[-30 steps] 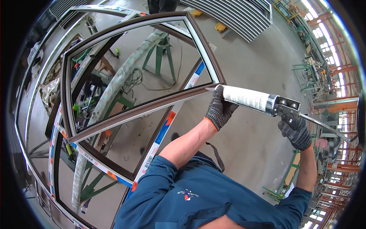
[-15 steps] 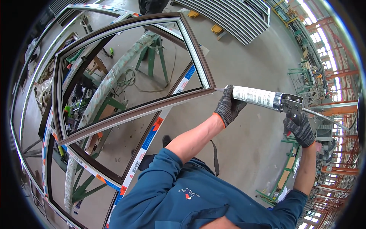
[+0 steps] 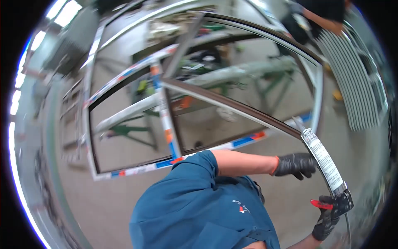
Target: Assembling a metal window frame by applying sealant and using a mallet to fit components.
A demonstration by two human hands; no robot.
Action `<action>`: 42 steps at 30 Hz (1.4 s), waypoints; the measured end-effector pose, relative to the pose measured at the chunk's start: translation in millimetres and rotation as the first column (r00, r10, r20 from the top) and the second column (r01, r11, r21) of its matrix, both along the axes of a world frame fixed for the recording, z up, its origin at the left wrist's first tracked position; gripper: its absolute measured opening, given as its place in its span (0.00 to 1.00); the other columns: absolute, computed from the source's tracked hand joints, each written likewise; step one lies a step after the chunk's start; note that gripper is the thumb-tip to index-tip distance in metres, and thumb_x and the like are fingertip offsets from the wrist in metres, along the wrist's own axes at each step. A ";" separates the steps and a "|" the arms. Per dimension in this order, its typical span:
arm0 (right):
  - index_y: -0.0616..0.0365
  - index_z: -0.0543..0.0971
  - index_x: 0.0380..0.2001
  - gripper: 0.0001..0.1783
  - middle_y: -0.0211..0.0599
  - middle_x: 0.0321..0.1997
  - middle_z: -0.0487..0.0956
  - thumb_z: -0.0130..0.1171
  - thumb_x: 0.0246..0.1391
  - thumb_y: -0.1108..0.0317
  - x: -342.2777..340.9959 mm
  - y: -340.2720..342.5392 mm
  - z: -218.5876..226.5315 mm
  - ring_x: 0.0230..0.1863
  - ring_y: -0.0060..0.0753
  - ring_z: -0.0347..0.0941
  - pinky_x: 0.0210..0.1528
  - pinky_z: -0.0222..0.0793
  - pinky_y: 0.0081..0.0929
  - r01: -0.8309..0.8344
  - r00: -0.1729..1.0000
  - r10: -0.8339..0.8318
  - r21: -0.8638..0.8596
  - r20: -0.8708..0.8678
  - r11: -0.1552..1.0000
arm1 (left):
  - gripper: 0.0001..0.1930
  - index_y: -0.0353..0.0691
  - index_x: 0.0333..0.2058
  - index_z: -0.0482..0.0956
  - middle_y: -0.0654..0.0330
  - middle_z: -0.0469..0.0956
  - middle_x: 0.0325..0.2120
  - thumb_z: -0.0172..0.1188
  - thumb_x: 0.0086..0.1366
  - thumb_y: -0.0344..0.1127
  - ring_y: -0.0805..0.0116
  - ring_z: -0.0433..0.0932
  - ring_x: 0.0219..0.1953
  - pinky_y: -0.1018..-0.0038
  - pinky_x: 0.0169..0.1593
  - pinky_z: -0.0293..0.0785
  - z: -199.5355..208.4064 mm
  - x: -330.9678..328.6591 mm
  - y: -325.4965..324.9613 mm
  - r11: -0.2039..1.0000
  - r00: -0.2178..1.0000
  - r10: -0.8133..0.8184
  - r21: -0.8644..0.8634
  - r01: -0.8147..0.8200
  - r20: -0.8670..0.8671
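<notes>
**Right hand in a dark work glove (image 3: 325, 224) clamped on a white-tubed caulking gun with a black metal grip (image 3: 324, 159), left hand in a dark, orange-cuffed glove (image 3: 295, 165) up by the tube**

So the gun's being held out to the right of the body, tilted, with its pale tapered nozzle (image 3: 299, 125) aimed up and left. Its grip is wrapped by the right hand, a bright red lever (image 3: 321, 204) poking out next to it. The left hand is set against the tube's side from this angle; whether it's actually touched or gripped, can't tell.

The nozzle is seen right at the lower right corner of a slanted brown-and-white window frame (image 3: 248, 111); contact can't be made out. That frame is laid over a bigger white frame striped with blue and orange tape (image 3: 141, 169). Underneath, a long pale wrapped beam (image 3: 124, 117) is propped on green metal legs (image 3: 286, 89), a bit blurred.

Further out, grey ribbed panels (image 3: 350, 79) are stacked at upper right, near another person's bare forearm (image 3: 325, 23).
</notes>
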State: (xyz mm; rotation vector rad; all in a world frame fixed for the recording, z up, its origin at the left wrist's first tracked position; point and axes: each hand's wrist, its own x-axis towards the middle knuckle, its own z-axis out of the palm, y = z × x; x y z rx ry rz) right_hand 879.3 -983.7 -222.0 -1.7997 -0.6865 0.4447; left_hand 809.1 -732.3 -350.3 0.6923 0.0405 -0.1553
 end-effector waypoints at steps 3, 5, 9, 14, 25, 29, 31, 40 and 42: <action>0.67 0.77 0.45 0.26 0.44 0.43 0.79 0.58 0.59 0.51 3.8 78.1 -52.4 0.43 0.36 0.75 0.43 0.75 0.36 -0.163 0.949 0.196 0.149 -0.246 0.975 | 0.33 0.41 0.61 0.66 0.56 0.74 0.50 0.63 0.62 0.50 0.63 0.73 0.55 0.67 0.57 0.69 11.8 -65.0 23.1 0.689 0.891 0.309 0.567 -0.451 0.334; 0.67 0.77 0.46 0.18 0.41 0.47 0.79 0.60 0.56 0.66 -27.4 142.7 -58.6 0.46 0.33 0.74 0.51 0.70 0.30 -0.363 0.923 0.371 0.086 -0.106 0.928 | 0.37 0.38 0.62 0.61 0.50 0.72 0.52 0.64 0.60 0.48 0.59 0.69 0.58 0.64 0.62 0.63 34.1 -111.5 39.2 0.484 0.804 0.432 0.646 -0.590 0.410; 0.66 0.76 0.52 0.22 0.39 0.52 0.78 0.61 0.51 0.77 -113.9 265.4 -49.1 0.53 0.32 0.72 0.57 0.65 0.29 -0.708 0.658 0.735 0.197 -0.168 0.679 | 0.35 0.37 0.60 0.62 0.55 0.72 0.50 0.68 0.58 0.39 0.66 0.70 0.54 0.68 0.58 0.68 73.5 -198.5 57.7 0.325 0.441 0.828 0.345 -0.881 0.347; 0.64 0.72 0.52 0.22 0.37 0.42 0.79 0.60 0.57 0.67 -227.4 363.2 -53.2 0.45 0.32 0.75 0.49 0.72 0.30 -0.899 0.177 0.850 0.271 -0.496 0.345 | 0.27 0.37 0.54 0.67 0.60 0.75 0.42 0.68 0.59 0.34 0.73 0.74 0.44 0.74 0.48 0.74 71.0 -312.9 100.2 0.109 0.158 0.984 0.412 -0.905 0.086; 0.62 0.73 0.53 0.29 0.53 0.52 0.75 0.62 0.53 0.56 -374.0 395.6 -131.5 0.51 0.53 0.73 0.57 0.68 0.38 -0.990 0.021 0.989 -0.138 0.144 0.041 | 0.13 0.36 0.42 0.78 0.60 0.80 0.31 0.63 0.59 0.34 0.73 0.78 0.32 0.79 0.39 0.75 -27.0 -529.8 145.0 0.200 -0.076 0.893 0.541 -0.817 -0.444; 0.63 0.76 0.47 0.23 0.51 0.46 0.79 0.61 0.55 0.58 -373.7 402.9 -161.9 0.48 0.48 0.76 0.52 0.71 0.38 -0.943 0.078 0.996 -0.322 0.046 0.089 | 0.09 0.36 0.38 0.76 0.58 0.79 0.30 0.62 0.60 0.31 0.67 0.80 0.32 0.74 0.38 0.78 -66.8 -598.1 158.6 0.059 -0.113 0.824 0.283 -0.957 -0.555; 0.62 0.78 0.46 0.20 0.48 0.44 0.81 0.63 0.54 0.60 -373.6 402.8 -181.3 0.46 0.46 0.78 0.49 0.74 0.35 -0.916 0.231 0.972 -0.345 -0.036 0.205 | 0.09 0.35 0.38 0.76 0.57 0.79 0.31 0.61 0.59 0.29 0.64 0.80 0.33 0.72 0.40 0.78 -38.9 -620.7 170.5 0.072 -0.076 0.822 0.235 -0.969 -0.564; 0.54 0.82 0.37 0.13 0.40 0.37 0.82 0.58 0.54 0.59 -399.4 420.4 -224.6 0.38 0.45 0.79 0.40 0.75 0.37 -0.813 0.227 0.953 -0.500 0.198 0.298 | 0.27 0.34 0.49 0.75 0.53 0.79 0.42 0.68 0.51 0.40 0.60 0.80 0.44 0.63 0.54 0.74 77.3 -719.1 240.3 0.199 0.058 0.967 0.598 -0.777 -0.247; 0.54 0.82 0.36 0.12 0.39 0.35 0.82 0.58 0.54 0.59 -406.4 425.5 -229.2 0.37 0.44 0.79 0.38 0.75 0.38 -0.775 0.210 0.950 -0.552 0.233 0.307 | 0.29 0.30 0.50 0.74 0.50 0.79 0.43 0.67 0.52 0.42 0.55 0.80 0.46 0.58 0.54 0.75 101.1 -737.9 256.5 0.219 0.098 0.960 0.487 -0.845 -0.262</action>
